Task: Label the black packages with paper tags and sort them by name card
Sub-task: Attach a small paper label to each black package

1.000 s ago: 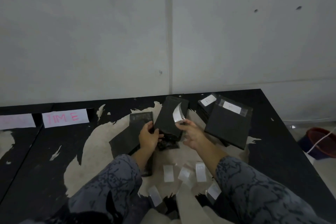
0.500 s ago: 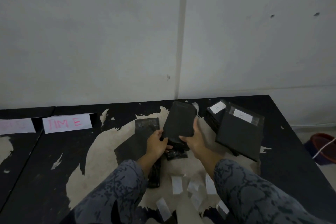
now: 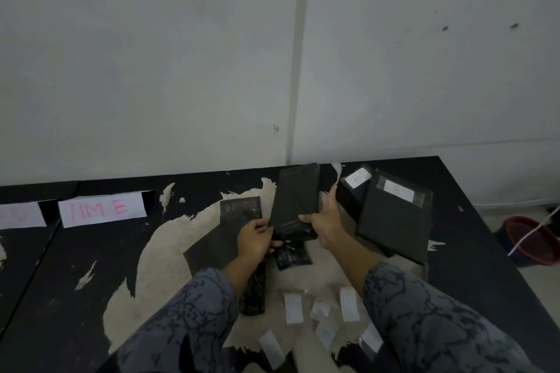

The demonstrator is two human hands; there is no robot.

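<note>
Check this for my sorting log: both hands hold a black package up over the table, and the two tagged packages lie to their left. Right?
Not quite. The head view shows both hands, left hand and right hand, holding the black package over the table, but the two tagged packages lie to their right, not their left.

The white tag that curled off the held black package a second ago is gone.

Perhaps storeroom, bare wall, worn table
</note>
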